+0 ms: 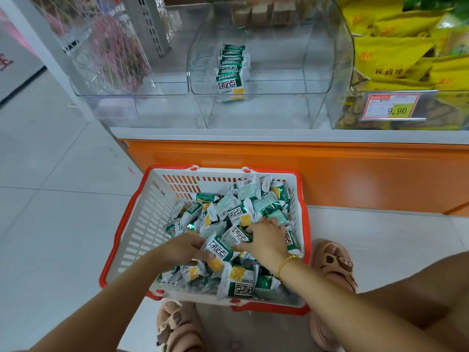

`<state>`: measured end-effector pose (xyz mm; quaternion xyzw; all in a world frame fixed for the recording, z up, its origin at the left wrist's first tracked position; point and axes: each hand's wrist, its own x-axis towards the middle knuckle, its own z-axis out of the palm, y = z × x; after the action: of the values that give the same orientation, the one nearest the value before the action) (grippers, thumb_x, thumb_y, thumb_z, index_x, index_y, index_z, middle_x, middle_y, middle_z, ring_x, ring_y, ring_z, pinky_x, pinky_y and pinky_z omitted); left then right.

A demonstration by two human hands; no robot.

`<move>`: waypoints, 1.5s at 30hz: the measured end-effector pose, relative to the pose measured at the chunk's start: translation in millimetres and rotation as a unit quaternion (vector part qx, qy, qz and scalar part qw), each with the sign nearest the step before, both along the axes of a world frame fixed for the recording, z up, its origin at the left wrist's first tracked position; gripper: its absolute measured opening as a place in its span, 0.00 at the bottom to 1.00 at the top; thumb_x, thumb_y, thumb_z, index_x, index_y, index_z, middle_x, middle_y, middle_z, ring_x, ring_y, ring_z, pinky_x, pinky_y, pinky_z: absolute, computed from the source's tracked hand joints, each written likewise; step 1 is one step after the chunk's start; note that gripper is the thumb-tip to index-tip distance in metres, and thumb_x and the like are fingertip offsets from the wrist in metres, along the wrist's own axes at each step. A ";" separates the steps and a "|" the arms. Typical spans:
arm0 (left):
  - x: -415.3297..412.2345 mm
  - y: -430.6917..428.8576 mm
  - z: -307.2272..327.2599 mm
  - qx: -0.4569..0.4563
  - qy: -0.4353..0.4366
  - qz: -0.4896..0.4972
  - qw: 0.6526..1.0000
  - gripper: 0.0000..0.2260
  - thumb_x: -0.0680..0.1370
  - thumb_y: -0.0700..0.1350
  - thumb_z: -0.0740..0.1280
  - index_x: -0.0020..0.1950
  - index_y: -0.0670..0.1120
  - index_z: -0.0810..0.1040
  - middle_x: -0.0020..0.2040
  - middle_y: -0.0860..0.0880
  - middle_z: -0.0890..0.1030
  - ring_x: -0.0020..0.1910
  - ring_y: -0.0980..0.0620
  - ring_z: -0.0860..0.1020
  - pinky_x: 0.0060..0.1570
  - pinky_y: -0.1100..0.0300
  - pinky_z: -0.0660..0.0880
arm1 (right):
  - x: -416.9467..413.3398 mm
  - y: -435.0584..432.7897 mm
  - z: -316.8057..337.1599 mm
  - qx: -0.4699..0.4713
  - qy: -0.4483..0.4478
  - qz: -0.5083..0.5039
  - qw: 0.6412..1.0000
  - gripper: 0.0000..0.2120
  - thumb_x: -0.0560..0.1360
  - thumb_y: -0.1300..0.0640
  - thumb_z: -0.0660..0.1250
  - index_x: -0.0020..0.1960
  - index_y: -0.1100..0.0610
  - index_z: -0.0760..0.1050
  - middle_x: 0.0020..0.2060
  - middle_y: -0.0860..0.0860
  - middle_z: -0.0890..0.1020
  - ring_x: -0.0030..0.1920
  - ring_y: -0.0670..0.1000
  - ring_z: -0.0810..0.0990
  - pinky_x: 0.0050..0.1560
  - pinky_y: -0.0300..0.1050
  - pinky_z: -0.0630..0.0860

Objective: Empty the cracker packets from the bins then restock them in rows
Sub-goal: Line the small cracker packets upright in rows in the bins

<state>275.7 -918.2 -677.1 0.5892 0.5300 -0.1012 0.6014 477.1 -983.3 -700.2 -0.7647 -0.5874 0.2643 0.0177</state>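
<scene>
A white basket with a red rim [132, 224] sits on the floor, piled with several green-and-white cracker packets [243, 209]. My left hand [182, 248] grips one packet [218, 251] by its left edge in the middle of the pile. My right hand [265, 237], with a gold bracelet on the wrist, rests on the pile just right of it, its fingers closed on another packet [237, 236]. Up on the shelf, the middle clear bin [317, 67] holds one neat row of packets [232, 69] standing along its left side.
An empty clear bin [127, 97] stands left of the middle one. A bin of yellow snack bags [396, 57] with a 9.90 price tag [389, 106] is on the right. An orange shelf base [330, 174] runs behind the basket. My sandalled feet flank the basket's near edge.
</scene>
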 end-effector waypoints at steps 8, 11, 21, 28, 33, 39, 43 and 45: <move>6.6 -5.1 20.9 0.050 -0.056 0.056 0.996 0.14 0.73 0.44 0.73 0.57 0.44 0.78 0.54 0.46 0.80 0.52 0.49 0.80 0.49 0.65 0.78 | 6.5 4.2 19.8 0.021 0.274 -0.059 0.960 0.16 0.71 0.55 0.74 0.57 0.54 0.75 0.57 0.51 0.80 0.53 0.50 0.79 0.54 0.46 0.77; 16.4 -6.9 49.0 -0.004 -0.147 0.198 0.969 0.15 0.74 0.42 0.72 0.59 0.43 0.76 0.55 0.42 0.80 0.57 0.44 0.79 0.51 0.57 0.78 | 19.0 13.9 41.1 0.017 0.382 -0.078 0.921 0.20 0.74 0.54 0.72 0.64 0.54 0.74 0.64 0.51 0.75 0.64 0.50 0.74 0.62 0.51 0.74; 53.5 5.6 115.7 -0.010 -0.364 0.445 0.818 0.15 0.77 0.34 0.64 0.63 0.36 0.71 0.45 0.42 0.83 0.39 0.48 0.82 0.44 0.54 0.81 | 8.6 30.2 127.8 0.148 0.492 -0.102 0.852 0.15 0.79 0.45 0.60 0.64 0.44 0.74 0.52 0.33 0.79 0.55 0.37 0.77 0.62 0.46 0.76; 77.7 23.9 182.1 0.098 -0.429 0.354 0.825 0.13 0.78 0.31 0.59 0.62 0.34 0.74 0.48 0.40 0.83 0.48 0.47 0.82 0.52 0.56 0.80 | 20.5 63.8 202.9 0.272 0.354 -0.041 0.894 0.21 0.67 0.49 0.77 0.57 0.45 0.74 0.46 0.38 0.81 0.45 0.33 0.79 0.42 0.26 0.73; 84.4 56.1 210.5 0.169 -0.407 0.318 0.840 0.16 0.78 0.33 0.61 0.65 0.39 0.72 0.61 0.44 0.79 0.62 0.49 0.77 0.63 0.59 0.73 | 52.9 106.1 244.3 0.333 0.304 -0.041 0.892 0.28 0.65 0.53 0.79 0.61 0.51 0.73 0.53 0.44 0.80 0.51 0.37 0.78 0.50 0.29 0.73; 82.4 102.8 183.5 0.450 -0.134 0.228 0.853 0.23 0.79 0.40 0.65 0.73 0.45 0.65 0.71 0.48 0.69 0.69 0.49 0.68 0.68 0.58 0.64 | 92.3 192.0 253.9 0.244 0.108 0.000 0.964 0.29 0.64 0.54 0.79 0.61 0.54 0.72 0.58 0.49 0.77 0.53 0.48 0.74 0.48 0.37 0.68; 91.2 104.9 178.5 0.527 -0.077 0.155 0.832 0.23 0.79 0.38 0.62 0.74 0.45 0.64 0.69 0.46 0.70 0.67 0.49 0.69 0.57 0.73 0.58 | 82.6 227.7 225.8 0.130 0.000 0.110 0.985 0.31 0.66 0.52 0.78 0.66 0.55 0.72 0.65 0.52 0.74 0.62 0.51 0.73 0.51 0.34 0.64; 92.2 105.4 178.3 0.535 -0.070 0.148 0.829 0.24 0.79 0.39 0.63 0.74 0.45 0.63 0.69 0.45 0.69 0.67 0.49 0.69 0.55 0.74 0.57 | 77.7 236.9 214.6 0.119 -0.008 0.123 0.985 0.31 0.67 0.54 0.77 0.67 0.56 0.71 0.66 0.53 0.73 0.64 0.52 0.72 0.54 0.35 0.65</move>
<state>367.9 -812.7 -498.8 0.7389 0.5383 0.3297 0.2358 554.7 -746.4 -485.6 -0.6809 -0.7047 0.1864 0.0709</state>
